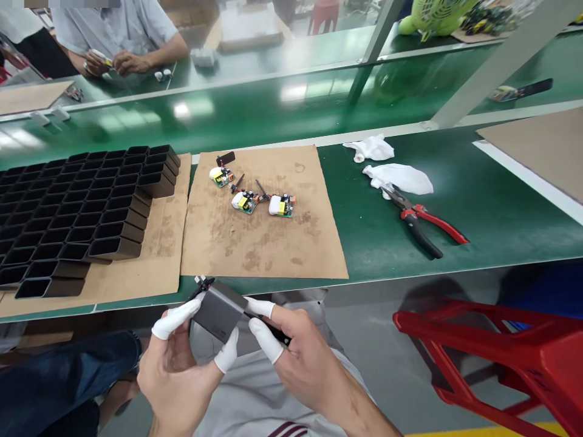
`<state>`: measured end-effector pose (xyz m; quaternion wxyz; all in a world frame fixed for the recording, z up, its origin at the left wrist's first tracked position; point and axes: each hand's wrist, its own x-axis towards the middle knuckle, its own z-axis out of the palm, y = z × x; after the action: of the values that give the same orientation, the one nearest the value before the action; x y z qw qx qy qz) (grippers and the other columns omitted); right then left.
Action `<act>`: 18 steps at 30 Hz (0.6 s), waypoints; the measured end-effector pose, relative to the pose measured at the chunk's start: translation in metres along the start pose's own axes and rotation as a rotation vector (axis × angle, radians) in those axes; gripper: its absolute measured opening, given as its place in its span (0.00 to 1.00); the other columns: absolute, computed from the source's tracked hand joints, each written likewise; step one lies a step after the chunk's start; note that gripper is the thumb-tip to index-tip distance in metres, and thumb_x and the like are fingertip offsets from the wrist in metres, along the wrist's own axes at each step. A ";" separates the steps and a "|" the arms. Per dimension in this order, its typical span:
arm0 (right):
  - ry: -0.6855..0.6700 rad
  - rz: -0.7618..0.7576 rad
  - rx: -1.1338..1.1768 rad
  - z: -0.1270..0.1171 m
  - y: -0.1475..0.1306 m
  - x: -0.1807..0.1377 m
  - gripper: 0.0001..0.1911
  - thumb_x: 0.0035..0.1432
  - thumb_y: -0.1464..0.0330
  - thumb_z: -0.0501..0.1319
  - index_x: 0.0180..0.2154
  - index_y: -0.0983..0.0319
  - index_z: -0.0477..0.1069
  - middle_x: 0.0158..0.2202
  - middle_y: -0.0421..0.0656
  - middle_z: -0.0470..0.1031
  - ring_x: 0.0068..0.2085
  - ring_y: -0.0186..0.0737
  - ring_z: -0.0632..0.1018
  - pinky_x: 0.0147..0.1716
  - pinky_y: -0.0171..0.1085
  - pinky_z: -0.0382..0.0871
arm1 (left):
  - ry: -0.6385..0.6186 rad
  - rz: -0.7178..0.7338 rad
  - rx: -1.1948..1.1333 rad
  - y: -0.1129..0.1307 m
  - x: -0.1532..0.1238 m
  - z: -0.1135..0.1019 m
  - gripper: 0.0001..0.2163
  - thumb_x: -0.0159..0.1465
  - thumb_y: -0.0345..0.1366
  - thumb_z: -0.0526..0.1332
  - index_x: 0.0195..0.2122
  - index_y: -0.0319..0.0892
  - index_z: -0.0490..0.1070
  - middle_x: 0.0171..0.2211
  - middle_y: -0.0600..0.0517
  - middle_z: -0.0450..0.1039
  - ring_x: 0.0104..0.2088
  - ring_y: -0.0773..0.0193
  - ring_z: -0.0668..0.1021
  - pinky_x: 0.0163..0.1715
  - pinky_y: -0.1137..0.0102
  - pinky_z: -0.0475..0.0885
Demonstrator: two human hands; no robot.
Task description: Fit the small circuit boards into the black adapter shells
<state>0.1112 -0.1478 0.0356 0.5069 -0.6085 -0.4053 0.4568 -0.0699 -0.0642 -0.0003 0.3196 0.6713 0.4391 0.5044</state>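
My left hand (182, 379) grips a dark grey box-shaped plastic housing (220, 312) between thumb and fingers, just off the table's front edge. Small connectors and dark wires (203, 283) stick out at its upper left end. Pinched in my right hand (305, 358) is a slim black piece (277, 333) whose inner end meets the right side of the housing; its exact kind is unclear. White finger cots cover several of my fingertips. Beyond the hands, three small circuit boards (281, 206) with white and yellow parts and black leads lie on a cardboard sheet (218, 249).
Rows of open black housings (116, 246) stand on cardboard at left. Red-and-black pliers (412, 218) and white crumpled gloves (403, 178) lie at right. A red stool (514, 358) is below the table. Opposite, a co-worker's hands (121, 62) handle a small object.
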 end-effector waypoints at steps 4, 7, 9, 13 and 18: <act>0.004 0.033 -0.055 -0.007 -0.007 -0.006 0.20 0.83 0.64 0.59 0.68 0.53 0.81 0.59 0.46 0.91 0.56 0.47 0.91 0.63 0.45 0.85 | 0.021 -0.192 -0.139 0.002 0.003 0.010 0.29 0.50 0.28 0.86 0.54 0.45 0.85 0.51 0.47 0.88 0.53 0.55 0.88 0.58 0.64 0.88; 0.061 0.020 -0.171 -0.031 -0.005 -0.015 0.19 0.83 0.60 0.59 0.65 0.54 0.83 0.57 0.46 0.92 0.51 0.47 0.92 0.58 0.44 0.87 | 0.056 -0.431 -0.307 0.003 0.009 0.016 0.32 0.49 0.31 0.88 0.55 0.45 0.84 0.54 0.46 0.87 0.53 0.57 0.89 0.56 0.71 0.87; 0.184 0.019 -0.307 -0.060 0.002 -0.016 0.20 0.82 0.55 0.61 0.62 0.56 0.83 0.56 0.48 0.91 0.54 0.50 0.91 0.55 0.41 0.86 | 0.065 -0.559 -0.425 0.003 0.014 0.017 0.32 0.50 0.36 0.89 0.56 0.44 0.83 0.55 0.44 0.88 0.55 0.53 0.89 0.57 0.69 0.87; 0.621 0.026 -0.706 -0.133 0.020 0.008 0.24 0.75 0.53 0.61 0.61 0.57 0.83 0.47 0.50 0.91 0.41 0.54 0.89 0.39 0.44 0.80 | -0.040 -0.700 -0.562 0.007 0.025 0.019 0.36 0.50 0.47 0.89 0.58 0.42 0.82 0.60 0.39 0.86 0.64 0.39 0.87 0.66 0.54 0.85; 0.707 0.010 -1.154 -0.194 0.035 0.058 0.27 0.73 0.54 0.52 0.56 0.64 0.81 0.44 0.58 0.82 0.40 0.61 0.82 0.39 0.51 0.71 | -0.092 -0.703 -0.649 0.016 0.035 0.026 0.34 0.57 0.57 0.84 0.58 0.42 0.82 0.62 0.37 0.85 0.66 0.35 0.85 0.65 0.49 0.86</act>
<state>0.3142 -0.1459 0.0057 0.2007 -0.8963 -0.3913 -0.0573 -0.0374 -0.0387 0.0202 0.6831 0.3692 0.4447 0.4465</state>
